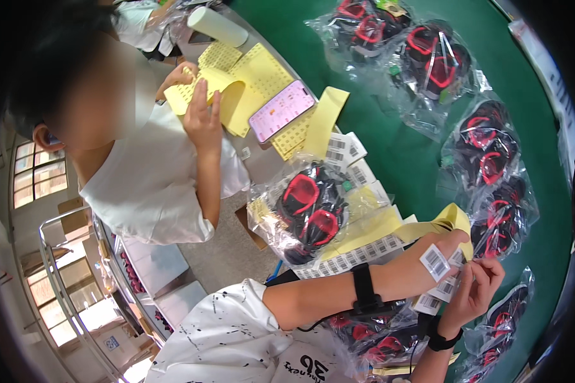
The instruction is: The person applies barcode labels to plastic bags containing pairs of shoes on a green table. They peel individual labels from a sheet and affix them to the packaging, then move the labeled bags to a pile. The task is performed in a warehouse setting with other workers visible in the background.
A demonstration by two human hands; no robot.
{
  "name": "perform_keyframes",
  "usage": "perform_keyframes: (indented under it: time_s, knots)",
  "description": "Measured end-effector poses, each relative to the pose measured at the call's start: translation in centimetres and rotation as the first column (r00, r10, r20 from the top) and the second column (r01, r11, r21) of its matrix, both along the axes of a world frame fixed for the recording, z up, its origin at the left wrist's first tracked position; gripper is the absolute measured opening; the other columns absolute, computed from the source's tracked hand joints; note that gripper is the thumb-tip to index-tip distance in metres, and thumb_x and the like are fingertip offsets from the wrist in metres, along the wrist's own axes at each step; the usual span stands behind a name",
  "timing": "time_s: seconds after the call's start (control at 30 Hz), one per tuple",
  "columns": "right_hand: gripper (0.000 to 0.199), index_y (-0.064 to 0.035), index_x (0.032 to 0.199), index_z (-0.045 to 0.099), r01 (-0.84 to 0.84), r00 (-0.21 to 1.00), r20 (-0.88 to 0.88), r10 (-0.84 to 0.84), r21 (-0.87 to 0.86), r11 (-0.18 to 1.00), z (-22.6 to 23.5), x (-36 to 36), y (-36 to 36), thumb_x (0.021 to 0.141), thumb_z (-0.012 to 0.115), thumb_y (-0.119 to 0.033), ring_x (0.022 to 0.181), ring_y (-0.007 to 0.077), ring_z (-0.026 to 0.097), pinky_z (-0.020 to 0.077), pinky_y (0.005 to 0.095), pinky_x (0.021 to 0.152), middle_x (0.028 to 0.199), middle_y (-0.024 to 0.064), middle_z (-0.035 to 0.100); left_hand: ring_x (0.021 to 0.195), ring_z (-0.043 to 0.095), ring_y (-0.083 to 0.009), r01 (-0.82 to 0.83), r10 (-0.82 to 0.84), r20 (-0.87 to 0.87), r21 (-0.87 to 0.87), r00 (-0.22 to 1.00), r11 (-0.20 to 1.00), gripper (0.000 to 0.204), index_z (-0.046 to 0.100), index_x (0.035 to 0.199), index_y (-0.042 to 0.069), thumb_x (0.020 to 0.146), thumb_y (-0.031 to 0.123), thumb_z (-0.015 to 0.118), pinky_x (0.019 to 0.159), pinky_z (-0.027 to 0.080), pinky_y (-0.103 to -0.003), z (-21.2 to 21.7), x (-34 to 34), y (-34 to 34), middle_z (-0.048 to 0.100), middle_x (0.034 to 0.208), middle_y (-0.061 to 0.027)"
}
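Note:
My left hand [437,250], its forearm banded by a black strap, is closed on a strip of barcode labels [455,220] with yellow backing that curls over its fingers. One white barcode label [436,263] sits on the back of that hand. My right hand [478,288], with a black wristband, pinches the strip's edge beside the left fingertips; whether a single label is between its fingers cannot be made out. More white barcode labels [442,290] hang below the hands. Another length of label strip [358,255] runs leftward across the table.
Bagged black-and-red shoes [310,214] lie left of my hands, and several more bagged pairs [437,64] line the green table [383,121]. A phone [282,110] rests on yellow label sheets [262,67]. At the left, another person's hand [204,121] handles a yellow sheet.

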State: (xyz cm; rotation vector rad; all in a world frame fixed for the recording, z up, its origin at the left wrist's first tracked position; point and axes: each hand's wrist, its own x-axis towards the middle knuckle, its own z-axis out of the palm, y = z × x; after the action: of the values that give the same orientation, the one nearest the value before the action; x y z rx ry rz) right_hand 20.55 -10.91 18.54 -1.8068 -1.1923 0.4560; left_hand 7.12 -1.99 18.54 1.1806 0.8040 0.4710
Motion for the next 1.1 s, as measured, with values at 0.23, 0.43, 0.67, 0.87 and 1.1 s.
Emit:
perform_keyframes:
  time_s: [0.23, 0.43, 0.67, 0.87, 1.1]
  knots:
    - [0.008, 0.0013, 0.085, 0.06, 0.105, 0.981, -0.168, -0.096, 0.049, 0.993, 0.7, 2.1, -0.1, 0.08, 0.062, 0.007, 0.094, 0.0218, 0.056, 0.0457, 0.0313, 0.082, 0.103, 0.0127, 0.055, 0.062, 0.056, -0.0183, 0.184, -0.1, -0.299, 0.269, 0.949, 0.946, 0.047, 0.05, 0.128, 0.005, 0.084, 0.004, 0.067, 0.058, 0.046, -0.032, -1.1, -0.4, 0.9, 0.054, 0.074, -0.0103]
    - [0.007, 0.0026, 0.093, 0.061, 0.546, 0.775, -0.455, -0.439, 0.132, 0.827, -4.2, 17.1, 0.9, 0.088, 0.062, -0.003, 0.097, 0.0118, 0.056, 0.0476, 0.0278, 0.084, 0.108, 0.0097, 0.061, 0.093, 0.067, -0.0158, 0.202, -0.185, -0.298, 0.029, 0.936, 0.979, 0.048, 0.047, 0.13, -0.001, 0.085, -0.007, 0.063, 0.076, 0.054, -0.024, 0.0, -0.2, 1.5, 0.066, 0.105, -0.012]
    - [0.012, 0.0015, 0.098, 0.06, 0.49, 0.225, -0.96, -0.164, -0.033, 0.871, -11.9, 28.1, -0.5, 0.089, 0.064, -0.005, 0.101, 0.0268, 0.062, 0.0515, 0.0397, 0.091, 0.11, 0.0144, 0.062, 0.095, 0.066, -0.0167, 0.224, -0.222, -0.299, -0.025, 0.928, 0.974, 0.048, 0.042, 0.131, -0.003, 0.087, -0.01, 0.059, 0.076, 0.055, -0.026, -0.6, 1.2, 0.2, 0.062, 0.109, -0.0145]
    - [0.011, 0.0011, 0.099, 0.058, 0.404, 0.064, -0.998, -0.019, 0.009, 0.915, -13.7, 27.2, 0.0, 0.089, 0.063, -0.002, 0.107, 0.0319, 0.061, 0.0512, 0.0449, 0.093, 0.109, 0.0173, 0.061, 0.091, 0.065, -0.0145, 0.253, -0.241, -0.323, -0.005, 0.915, 0.968, 0.048, 0.043, 0.131, -0.003, 0.086, -0.01, 0.059, 0.072, 0.054, -0.024, -0.3, 3.4, -0.5, 0.062, 0.105, -0.0129]
    - [0.011, 0.0024, 0.1, 0.06, 0.368, 0.179, -0.982, -0.067, 0.004, 0.93, -14.6, 27.7, 2.8, 0.09, 0.062, -0.002, 0.105, 0.0268, 0.062, 0.0507, 0.0407, 0.096, 0.109, 0.0163, 0.063, 0.09, 0.064, -0.0129, 0.252, -0.252, -0.279, -0.034, 0.927, 0.967, 0.049, 0.043, 0.131, -0.002, 0.085, -0.011, 0.059, 0.072, 0.053, -0.023, 0.1, 6.0, -1.9, 0.061, 0.106, -0.0112]
